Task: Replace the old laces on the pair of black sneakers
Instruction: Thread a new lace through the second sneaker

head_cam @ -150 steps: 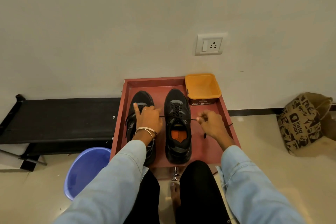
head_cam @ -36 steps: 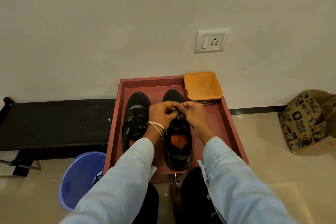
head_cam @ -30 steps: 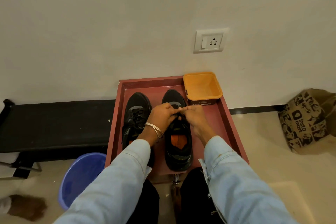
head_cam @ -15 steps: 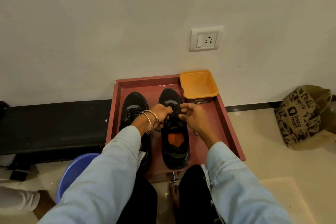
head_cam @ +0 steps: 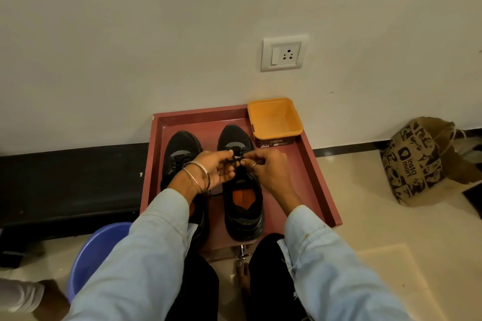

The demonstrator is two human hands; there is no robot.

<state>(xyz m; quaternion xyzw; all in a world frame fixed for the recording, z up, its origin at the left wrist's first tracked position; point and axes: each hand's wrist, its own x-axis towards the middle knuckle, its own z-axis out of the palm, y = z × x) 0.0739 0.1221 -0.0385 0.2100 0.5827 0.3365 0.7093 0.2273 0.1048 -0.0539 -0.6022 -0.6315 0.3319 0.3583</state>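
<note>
Head camera looks down at two black sneakers side by side in a flat red tray (head_cam: 323, 185) on the floor, toes toward the wall at 12 o'clock. Both hands are over the right black sneaker (head_cam: 243, 206), near its toe end. The left hand (head_cam: 215, 172) and the right hand (head_cam: 266, 169) each pinch a bit of the thin black lace (head_cam: 236, 161) between fingers and thumb, so each grip is narrow and holds the lace. The fingertips are very close to each other. I think the person is tying or pulling the lace tight on this shoe, so it looks nearly done. The left black sneaker (head_cam: 182, 154), at 9 o'clock from the hands, already has a lace crossed over its front, but I cannot tell if that lace is new or old. A square orange plastic tub (head_cam: 275, 135) sits in the tray's far right corner, at 1 o'clock. Nothing shows inside it. What is left, I guess, is finishing the knot here and checking the other shoe.
</note>
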